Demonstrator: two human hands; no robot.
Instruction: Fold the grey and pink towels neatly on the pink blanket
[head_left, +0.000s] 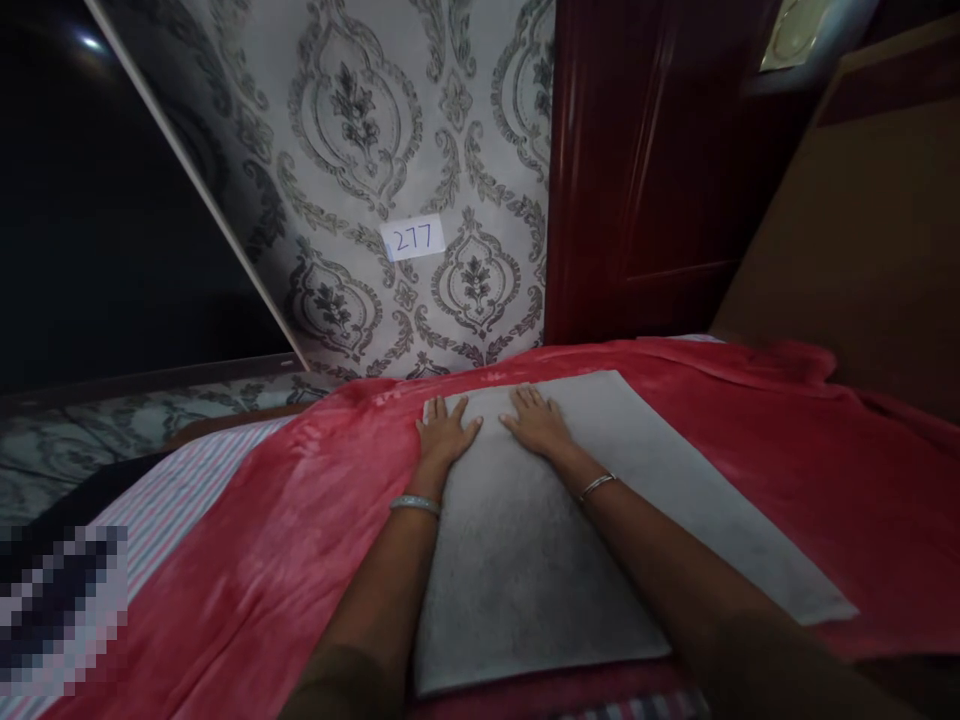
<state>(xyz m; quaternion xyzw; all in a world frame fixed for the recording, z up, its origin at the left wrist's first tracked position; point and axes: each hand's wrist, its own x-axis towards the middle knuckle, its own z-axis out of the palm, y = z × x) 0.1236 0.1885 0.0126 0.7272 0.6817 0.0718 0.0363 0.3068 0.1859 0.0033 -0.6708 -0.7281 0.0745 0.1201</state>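
A flat grey cloth [517, 560] lies spread on a red plush blanket [300, 520]. Its far edge is close to the wall side. My left hand [444, 432] rests palm down at the cloth's far left corner, fingers spread and partly over its left edge. A little to the right, my right hand [537, 420] presses flat near the far edge, fingers apart. Neither hand grasps anything. A pale bangle circles my left wrist and a thin silver one my right. My forearms cover parts of the cloth.
Behind stands a wall with patterned wallpaper [352, 110] and a paper label [412, 238] reading 277. A dark screen-like panel [135, 220] leans at left. A dark red door [637, 150] and a brown board [862, 230] stand at right. Striped fabric [195, 480] shows at left.
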